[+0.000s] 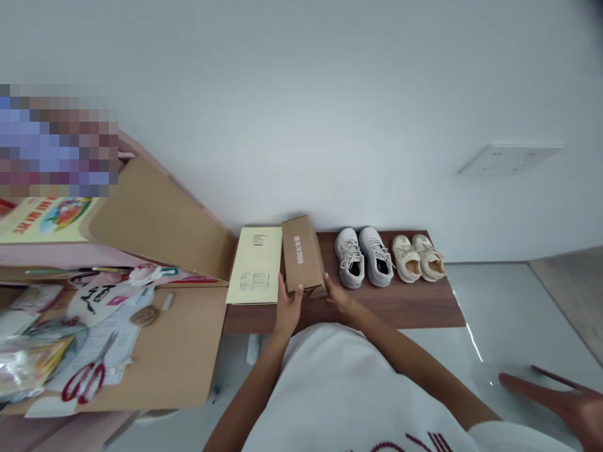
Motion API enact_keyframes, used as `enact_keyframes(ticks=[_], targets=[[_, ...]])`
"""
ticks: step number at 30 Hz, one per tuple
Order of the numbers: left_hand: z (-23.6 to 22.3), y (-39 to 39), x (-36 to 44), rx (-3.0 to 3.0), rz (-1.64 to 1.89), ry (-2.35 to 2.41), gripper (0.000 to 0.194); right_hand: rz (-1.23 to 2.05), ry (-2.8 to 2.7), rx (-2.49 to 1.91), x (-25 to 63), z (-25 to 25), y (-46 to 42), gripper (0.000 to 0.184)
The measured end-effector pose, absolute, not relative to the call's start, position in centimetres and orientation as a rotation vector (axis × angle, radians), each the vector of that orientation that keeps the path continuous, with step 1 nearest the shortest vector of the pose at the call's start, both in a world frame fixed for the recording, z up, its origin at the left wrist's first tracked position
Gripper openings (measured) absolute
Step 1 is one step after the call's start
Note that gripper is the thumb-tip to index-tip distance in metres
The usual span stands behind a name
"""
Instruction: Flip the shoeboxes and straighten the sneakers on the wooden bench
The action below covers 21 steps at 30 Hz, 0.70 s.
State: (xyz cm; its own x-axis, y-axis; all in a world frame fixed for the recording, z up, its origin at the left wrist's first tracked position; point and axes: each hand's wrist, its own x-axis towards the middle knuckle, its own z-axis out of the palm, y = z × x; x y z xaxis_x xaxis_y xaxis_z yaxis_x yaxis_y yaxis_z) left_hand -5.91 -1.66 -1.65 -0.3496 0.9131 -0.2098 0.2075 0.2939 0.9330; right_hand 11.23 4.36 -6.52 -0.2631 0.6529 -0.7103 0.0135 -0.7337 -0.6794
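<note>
A brown cardboard box point(302, 251) with pale printed characters on its lid sits slightly askew on the dark wooden bench, between a yellow box and a pair of shoes. My left hand point(288, 307) grips its near left corner, thumb over the front edge and fingers along the left side. Against the box's lower right side press the fingers of my right hand point(340, 297). The pale yellow box point(257, 263), with printed labels, lies directly left of it. To the right stand grey-white lace-up sneakers point(350, 257) and smaller cream shoes point(406, 258).
A wooden bench point(377, 311) runs along the white wall. On the left, a desk point(188, 339) carries red-handled scissors point(85, 382), papers, a twine ball point(144, 316) and plastic bags. A wall socket point(511, 159) is at right. A reddish-brown chair part point(556, 402) shows lower right.
</note>
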Motion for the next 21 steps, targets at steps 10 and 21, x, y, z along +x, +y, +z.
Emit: enact_keyframes(ticks=[10, 21], targets=[[-2.6, -3.0, -4.8, 1.212, 0.981, 1.775, 0.074, 1.943, -0.824, -1.325, 10.7, -4.0, 2.1, 0.068], [-5.1, -0.6, -5.1, 1.052, 0.638, 1.955, 0.073, 1.423, -0.820, -1.657, 14.6, -6.5, 4.6, 0.064]])
